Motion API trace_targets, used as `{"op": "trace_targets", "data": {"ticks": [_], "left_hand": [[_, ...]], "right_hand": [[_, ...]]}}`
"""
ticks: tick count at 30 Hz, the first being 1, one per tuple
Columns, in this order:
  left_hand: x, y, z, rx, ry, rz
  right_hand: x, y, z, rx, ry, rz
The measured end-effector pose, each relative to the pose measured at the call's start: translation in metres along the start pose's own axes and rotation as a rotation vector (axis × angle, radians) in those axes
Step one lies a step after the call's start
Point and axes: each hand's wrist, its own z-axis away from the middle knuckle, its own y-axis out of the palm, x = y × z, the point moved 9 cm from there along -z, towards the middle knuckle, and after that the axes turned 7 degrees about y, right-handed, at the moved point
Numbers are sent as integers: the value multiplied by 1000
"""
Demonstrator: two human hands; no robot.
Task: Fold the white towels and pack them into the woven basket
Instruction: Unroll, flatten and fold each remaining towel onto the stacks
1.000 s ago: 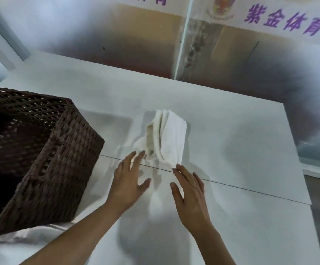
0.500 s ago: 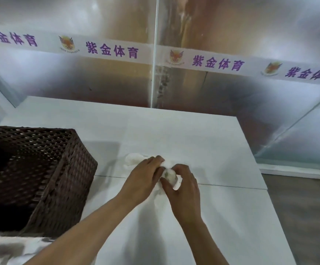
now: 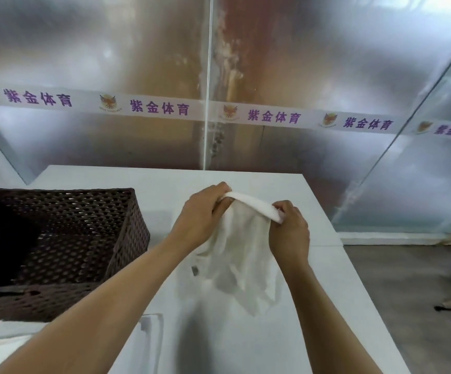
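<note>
Lifted off the white table (image 3: 327, 306) since half a second ago: white towel (image 3: 242, 255), earlier bunched flat beneath both hands, now hanging above the tabletop to the right of the woven basket (image 3: 89, 238). Soft, thin, crumpled cloth, top hem stretched into a thick rolled band, lower corners drooping in loose folds. Left hand (image 3: 200, 220) and right hand (image 3: 289, 230) raised side by side, fingers curled tight round opposite ends of the hem, forearms angled inward. Dark brown open-weave, boxy basket. More white towel stock (image 3: 149, 336) lying flat just in front of the basket.
</note>
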Motion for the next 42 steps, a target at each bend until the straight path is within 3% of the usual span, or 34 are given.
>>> {"op": "trace_targets", "data": {"ticks": [5, 11, 17, 21, 25, 29, 33, 36, 39, 42], "left_hand": [[-25, -44, 16, -75, 55, 36], [-31, -88, 30, -215, 36, -8], [-17, -83, 56, -199, -133, -62], [-30, -72, 67, -136, -213, -24], [-104, -39, 56, 78, 24, 77], [-125, -38, 45, -30, 10, 224], [-121, -61, 46, -157, 34, 214], [-114, -75, 44, -258, -23, 249], [-98, -84, 37, -320, -102, 227], [-82, -93, 31, -387, -166, 146]], "right_hand": [[13, -59, 22, -125, -57, -33], [4, -116, 49, -227, 1, -104], [4, -142, 72, -200, 58, -515], [32, -149, 75, -141, -16, -466], [71, -133, 77, 26, -175, -412], [95, -122, 83, 215, -270, -426], [68, -116, 78, 467, -164, -263], [30, -100, 84, 639, -85, 112], [-28, -99, 72, 592, 50, 394], [-84, -115, 46, 455, 172, 472]]}}
